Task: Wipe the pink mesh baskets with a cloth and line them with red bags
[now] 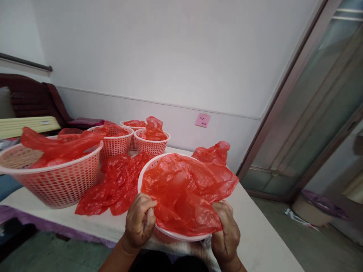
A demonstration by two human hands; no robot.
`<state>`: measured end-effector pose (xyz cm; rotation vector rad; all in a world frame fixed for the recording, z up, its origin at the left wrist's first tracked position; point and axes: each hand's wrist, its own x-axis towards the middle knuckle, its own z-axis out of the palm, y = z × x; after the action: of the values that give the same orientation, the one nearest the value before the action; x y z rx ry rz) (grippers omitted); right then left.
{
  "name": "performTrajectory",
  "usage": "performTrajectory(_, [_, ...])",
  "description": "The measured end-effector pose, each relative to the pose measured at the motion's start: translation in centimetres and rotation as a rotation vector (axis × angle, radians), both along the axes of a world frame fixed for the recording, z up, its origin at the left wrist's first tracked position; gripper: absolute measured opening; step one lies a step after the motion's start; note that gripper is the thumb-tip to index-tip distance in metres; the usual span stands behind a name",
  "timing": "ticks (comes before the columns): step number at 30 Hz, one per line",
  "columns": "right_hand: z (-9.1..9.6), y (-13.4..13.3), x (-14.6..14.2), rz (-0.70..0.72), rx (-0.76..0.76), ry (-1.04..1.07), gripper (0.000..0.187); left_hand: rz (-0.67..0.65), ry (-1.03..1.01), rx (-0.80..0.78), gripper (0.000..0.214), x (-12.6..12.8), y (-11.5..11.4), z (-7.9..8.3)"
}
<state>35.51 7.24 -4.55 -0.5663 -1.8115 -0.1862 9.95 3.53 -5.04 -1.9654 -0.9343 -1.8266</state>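
A thin red plastic bag [181, 189] lies spread inside a white plastic basket [141, 177] in front of me, part of it reaching past the rim on the right. At the basket's near left side, my left hand [141, 217] is closed with the bag's edge pinched in its fingers. My right hand [226, 228] grips the bag's edge at the near right, close to the rim. Loose red plastic bags [119, 181] lie crumpled on the table left of this basket. Another crumpled red bag [212, 152] shows behind it. The basket's bottom is hidden under the film.
On the table [261, 226], a large white basket [62, 181] with a red bag stands at left. Several smaller bag-lined baskets, including one white basket [153, 146], stand near the wall. A pink note [203, 120] is on the wall. A bin [312, 211] stands on the floor at right.
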Motion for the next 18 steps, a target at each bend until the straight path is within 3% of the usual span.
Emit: performTrajectory(18, [0.02,-0.07,0.02,-0.002,0.012,-0.004,0.027,0.002,-0.006,0.014,0.030,0.15,-0.07,-0.03])
